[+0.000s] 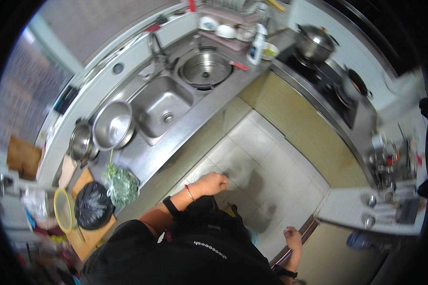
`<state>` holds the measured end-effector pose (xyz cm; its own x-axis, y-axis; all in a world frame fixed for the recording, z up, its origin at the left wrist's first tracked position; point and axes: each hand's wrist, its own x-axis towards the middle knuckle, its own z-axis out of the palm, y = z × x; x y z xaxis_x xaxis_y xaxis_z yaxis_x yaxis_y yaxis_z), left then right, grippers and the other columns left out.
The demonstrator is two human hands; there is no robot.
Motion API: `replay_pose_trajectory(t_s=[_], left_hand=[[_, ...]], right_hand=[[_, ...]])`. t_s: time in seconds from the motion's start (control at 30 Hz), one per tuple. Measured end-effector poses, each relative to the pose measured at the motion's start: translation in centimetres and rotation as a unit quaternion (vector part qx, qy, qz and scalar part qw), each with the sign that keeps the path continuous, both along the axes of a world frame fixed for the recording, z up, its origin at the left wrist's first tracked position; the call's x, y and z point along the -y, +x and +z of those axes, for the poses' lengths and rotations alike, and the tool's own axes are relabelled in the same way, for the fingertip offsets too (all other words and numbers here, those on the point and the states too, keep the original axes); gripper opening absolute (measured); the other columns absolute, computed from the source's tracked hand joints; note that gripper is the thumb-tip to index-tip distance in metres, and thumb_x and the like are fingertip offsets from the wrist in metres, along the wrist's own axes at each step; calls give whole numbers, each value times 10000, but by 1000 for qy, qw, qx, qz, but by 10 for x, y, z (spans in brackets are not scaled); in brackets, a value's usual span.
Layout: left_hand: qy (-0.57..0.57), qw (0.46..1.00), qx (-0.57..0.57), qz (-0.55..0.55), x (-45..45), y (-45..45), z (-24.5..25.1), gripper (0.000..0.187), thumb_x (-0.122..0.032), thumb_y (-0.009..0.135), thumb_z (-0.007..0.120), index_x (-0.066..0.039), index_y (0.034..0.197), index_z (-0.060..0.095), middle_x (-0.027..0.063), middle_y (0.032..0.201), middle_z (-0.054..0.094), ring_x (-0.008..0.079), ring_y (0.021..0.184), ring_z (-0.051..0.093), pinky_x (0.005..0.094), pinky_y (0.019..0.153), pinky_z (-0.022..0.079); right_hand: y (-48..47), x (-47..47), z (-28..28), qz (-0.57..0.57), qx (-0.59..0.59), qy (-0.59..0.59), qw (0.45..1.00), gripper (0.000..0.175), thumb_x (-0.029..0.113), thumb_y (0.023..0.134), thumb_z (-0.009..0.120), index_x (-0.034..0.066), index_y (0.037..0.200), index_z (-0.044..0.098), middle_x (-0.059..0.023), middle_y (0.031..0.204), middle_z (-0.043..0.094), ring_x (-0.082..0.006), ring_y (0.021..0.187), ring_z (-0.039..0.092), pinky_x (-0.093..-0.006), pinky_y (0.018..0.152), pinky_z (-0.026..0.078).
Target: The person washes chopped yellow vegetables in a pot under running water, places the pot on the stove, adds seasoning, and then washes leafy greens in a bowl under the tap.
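My left hand (214,183) hovers in front of my body over the tiled floor, its fingers curled in, with nothing visible in it. Lower on the right, my right hand (293,237) hangs beside the door threshold, fingers loosely bent and holding nothing. Nearest to my left hand on the steel counter is a clear plastic bag of leafy greens (123,185). A knotted black plastic bag (93,206) rests on a wooden cutting board (89,244), next to a yellow-rimmed basket (63,210). Two steel bowls, one large (113,124) and one smaller (81,140), stand left of the sink (164,103).
A round basin (205,69) adjoins the sink, with a red-handled tool (239,65) at its rim. Beyond stand a white spray bottle (257,46) and a dish rack (221,14). A lidded steel pot (314,42) sits on the gas stove (321,80). Utensils (388,203) hang at right.
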<state>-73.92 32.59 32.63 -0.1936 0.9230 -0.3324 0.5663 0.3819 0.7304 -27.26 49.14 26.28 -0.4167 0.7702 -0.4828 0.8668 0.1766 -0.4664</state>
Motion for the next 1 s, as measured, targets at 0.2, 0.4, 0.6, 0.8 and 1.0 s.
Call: replay_pose_trajectory(t_s=[0.2,0.4,0.6,0.8,1.0], left_hand=[[74,879,257,395,53,-85,-6,165,-173,955,601,-20,961,665,28,812,670,81,701,594,240,663,499],[133,694,391,590,88,-139,-22,174,-182,970,601,-19,995,657,14,816,646,60,640,545,193,592,463],[178,679,336,628,99,-181,-35,180,-200,946,608,-32,921,666,9,781,619,70,650,540,212,600,473],[197,611,290,710,119,-164,-46,195,-215,960,609,-28,961,663,8,822,646,67,745,580,222,658,478],[188,456,223,841,113,-90,-51,189,-187,941,636,-22,854,663,13,736,640,83,660,565,236,625,474]], right_hand=[[-188,-171,26,193,-30,74,978,306,206,866,670,-2,1087,630,-185,851,685,-307,797,678,-380,733,520],[-442,-190,26,327,-105,6,939,340,191,895,651,0,1173,612,-171,942,696,-269,854,677,-352,788,522],[-644,-146,33,523,-113,-113,837,341,186,918,641,21,1213,600,-94,959,691,-153,862,619,-297,803,498],[-794,-114,96,513,-211,-141,820,402,135,938,612,-21,1300,530,-67,1088,650,-124,923,579,-266,851,472],[-928,-37,148,496,-267,-244,790,550,198,957,615,-59,1384,383,-91,1029,651,-121,809,620,-235,648,498]])
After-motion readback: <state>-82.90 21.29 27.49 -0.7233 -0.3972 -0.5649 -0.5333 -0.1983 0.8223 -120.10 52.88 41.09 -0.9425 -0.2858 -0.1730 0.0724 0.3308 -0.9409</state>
